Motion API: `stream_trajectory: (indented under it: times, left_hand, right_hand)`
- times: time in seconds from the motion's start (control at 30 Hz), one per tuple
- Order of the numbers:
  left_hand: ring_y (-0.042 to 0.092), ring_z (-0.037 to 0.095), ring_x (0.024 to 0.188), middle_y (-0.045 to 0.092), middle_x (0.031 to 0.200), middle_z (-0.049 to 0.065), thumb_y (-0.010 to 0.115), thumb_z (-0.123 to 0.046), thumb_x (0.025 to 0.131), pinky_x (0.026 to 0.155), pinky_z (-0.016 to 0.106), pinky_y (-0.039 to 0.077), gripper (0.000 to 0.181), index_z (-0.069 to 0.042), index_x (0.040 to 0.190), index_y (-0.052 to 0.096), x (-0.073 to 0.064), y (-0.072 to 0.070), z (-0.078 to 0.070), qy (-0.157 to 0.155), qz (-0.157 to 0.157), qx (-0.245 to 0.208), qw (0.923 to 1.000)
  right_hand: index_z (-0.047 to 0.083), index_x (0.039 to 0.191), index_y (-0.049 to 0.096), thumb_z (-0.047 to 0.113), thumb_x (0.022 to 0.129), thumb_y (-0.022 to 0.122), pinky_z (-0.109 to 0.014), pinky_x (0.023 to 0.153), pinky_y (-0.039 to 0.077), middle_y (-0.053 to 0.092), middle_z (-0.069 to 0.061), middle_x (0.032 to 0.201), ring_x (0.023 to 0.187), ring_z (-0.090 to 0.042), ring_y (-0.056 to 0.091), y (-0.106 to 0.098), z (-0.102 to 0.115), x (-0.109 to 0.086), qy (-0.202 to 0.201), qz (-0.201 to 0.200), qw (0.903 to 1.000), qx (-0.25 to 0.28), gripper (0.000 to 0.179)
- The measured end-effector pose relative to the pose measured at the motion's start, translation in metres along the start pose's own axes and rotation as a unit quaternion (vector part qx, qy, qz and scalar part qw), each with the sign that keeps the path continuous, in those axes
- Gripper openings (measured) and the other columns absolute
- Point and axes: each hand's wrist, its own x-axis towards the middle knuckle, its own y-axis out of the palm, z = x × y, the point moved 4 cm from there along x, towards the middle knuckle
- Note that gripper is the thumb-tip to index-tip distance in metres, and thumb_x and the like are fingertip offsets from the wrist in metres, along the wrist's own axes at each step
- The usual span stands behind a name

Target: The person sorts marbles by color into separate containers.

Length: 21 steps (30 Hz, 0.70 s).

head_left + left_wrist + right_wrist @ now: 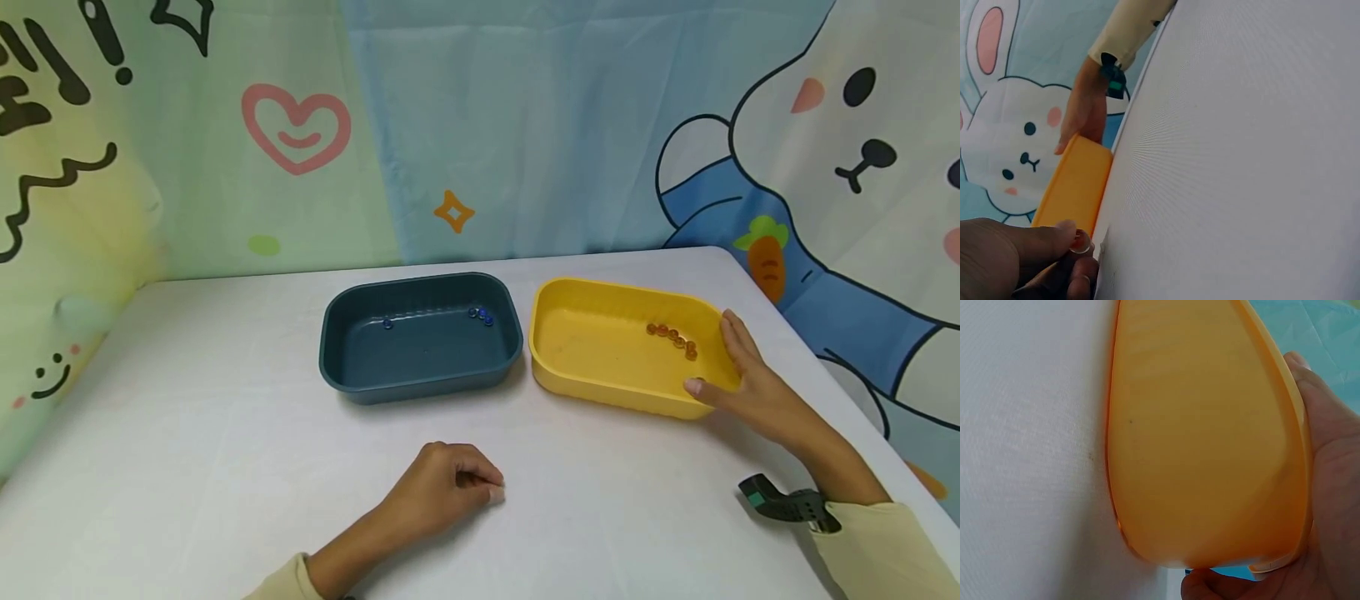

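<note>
My left hand [446, 487] is above the white table at the front, its thumb and index finger pinching a small, clear orange-tinted glass marble [1080, 242]. In the head view the fingers hide that marble. My right hand [761, 396] grips the right end of the yellow tray [585, 392], thumb over the near rim and fingers along the outer end. Several orange marbles [672, 335] lie inside it, toward the right. To its left stands a dark blue-green tray [420, 390], with several blue marbles [482, 314] at its right and a single one at its left.
A white cloth covers the table [225, 417], and the two trays stand close side by side near its back. Behind hangs a printed cloth backdrop [562, 125] with a rabbit and a heart. A black wrist device [787, 502] is strapped at the right sleeve.
</note>
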Motion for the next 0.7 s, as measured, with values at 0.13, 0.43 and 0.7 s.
stream_trajectory:
  times: [0.13,0.43,0.7]
  left_hand:
    - [0.062,0.004,0.078,0.069,0.083,-0.008,0.074,-0.003,0.085,0.070,0.022,0.052,0.007,-0.010,0.084,0.076,-0.0005,-0.0016,-0.0017,0.004,-0.009,0.008,0.9999]
    - [0.062,0.005,0.078,0.068,0.083,-0.009,0.073,-0.001,0.086,0.071,0.023,0.053,0.008,-0.008,0.084,0.076,0.0001,-0.0037,-0.0033,-0.007,-0.018,-0.007,0.9998]
    - [0.063,0.007,0.081,0.069,0.085,-0.008,0.073,0.002,0.085,0.073,0.024,0.054,0.008,-0.004,0.087,0.077,0.0038,-0.0052,-0.0072,0.001,-0.043,-0.018,0.9989]
  right_hand:
    - [0.010,0.153,-0.013,0.038,0.087,0.069,-0.070,0.102,0.014,-0.024,-0.006,0.158,0.143,-0.044,-0.010,0.0002,-0.0002,0.0002,-0.002,0.000,1.0000,-0.005,0.109]
    - [0.008,0.153,-0.013,0.035,0.087,0.069,-0.070,0.102,0.014,-0.024,-0.008,0.158,0.143,-0.044,-0.010,0.0000,-0.0001,0.0015,-0.005,-0.002,1.0000,-0.003,0.108]
    - [0.009,0.153,-0.013,0.037,0.087,0.069,-0.070,0.102,0.014,-0.024,-0.007,0.158,0.143,-0.044,-0.010,0.0007,-0.0005,0.0015,-0.001,-0.001,1.0000,-0.001,0.109]
